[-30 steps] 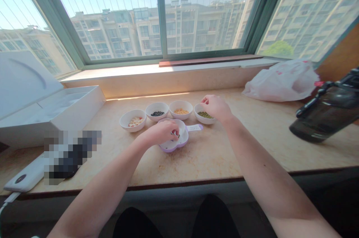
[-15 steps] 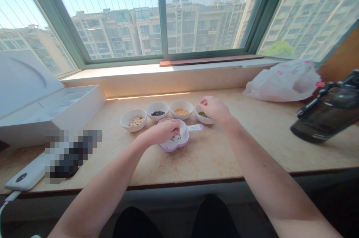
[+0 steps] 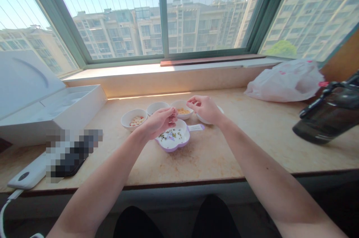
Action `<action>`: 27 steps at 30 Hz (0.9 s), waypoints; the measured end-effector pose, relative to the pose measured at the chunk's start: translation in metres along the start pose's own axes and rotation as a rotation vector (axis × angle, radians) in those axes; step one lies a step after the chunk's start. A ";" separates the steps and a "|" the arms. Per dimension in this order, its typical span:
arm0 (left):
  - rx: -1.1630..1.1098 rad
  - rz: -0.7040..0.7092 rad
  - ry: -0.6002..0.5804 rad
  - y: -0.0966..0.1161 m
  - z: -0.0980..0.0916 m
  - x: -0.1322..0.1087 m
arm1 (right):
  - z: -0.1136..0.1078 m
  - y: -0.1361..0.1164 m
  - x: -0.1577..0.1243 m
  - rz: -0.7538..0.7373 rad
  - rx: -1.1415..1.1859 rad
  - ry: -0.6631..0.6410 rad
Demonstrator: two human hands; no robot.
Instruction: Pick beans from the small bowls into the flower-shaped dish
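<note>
My left hand [image 3: 161,121] is raised over the back left of a purple-rimmed white dish [image 3: 183,142], its fingers pinched together. Whatever they hold is too small to make out. Scattered in the dish are small green beans [image 3: 178,134]. My right hand [image 3: 206,108] is also pinched, between the bowl of yellow grains [image 3: 183,111] and the rightmost white bowl [image 3: 221,110]. That hand hides most of the rightmost bowl, and what its fingertips hold cannot be seen. A bowl of dark beans [image 3: 157,105] stands behind my left hand. Left of it is a bowl of pale slices [image 3: 136,120].
A white open box [image 3: 81,105] stands at left, near a white power bank [image 3: 28,174] with a cable and a blurred dark object [image 3: 71,161]. At right are a plastic bag [image 3: 283,82] and a dark bottle [image 3: 325,114]. The counter's front edge runs below.
My left hand has lifted up out of the dish, uncovering more green beans there. My right hand has moved left from the green bean bowl towards my left hand.
</note>
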State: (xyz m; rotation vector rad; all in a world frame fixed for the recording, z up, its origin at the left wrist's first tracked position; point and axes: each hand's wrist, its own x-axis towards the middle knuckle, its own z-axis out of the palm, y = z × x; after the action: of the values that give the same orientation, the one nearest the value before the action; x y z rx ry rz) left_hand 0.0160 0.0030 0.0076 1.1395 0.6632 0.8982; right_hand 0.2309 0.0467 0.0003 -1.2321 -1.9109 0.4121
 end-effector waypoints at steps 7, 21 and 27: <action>-0.087 -0.036 0.054 -0.003 -0.004 0.003 | 0.011 -0.016 -0.009 -0.066 0.275 -0.178; -0.050 -0.045 0.194 -0.022 0.001 0.010 | 0.021 -0.017 -0.013 -0.118 0.243 -0.168; -0.040 -0.035 0.183 -0.022 0.000 0.010 | 0.021 -0.015 -0.013 -0.144 0.120 -0.149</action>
State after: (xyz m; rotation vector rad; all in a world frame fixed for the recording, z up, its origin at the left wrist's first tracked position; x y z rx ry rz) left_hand 0.0268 0.0079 -0.0131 1.0151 0.8084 0.9888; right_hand 0.2080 0.0314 -0.0086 -1.0022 -2.0543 0.5466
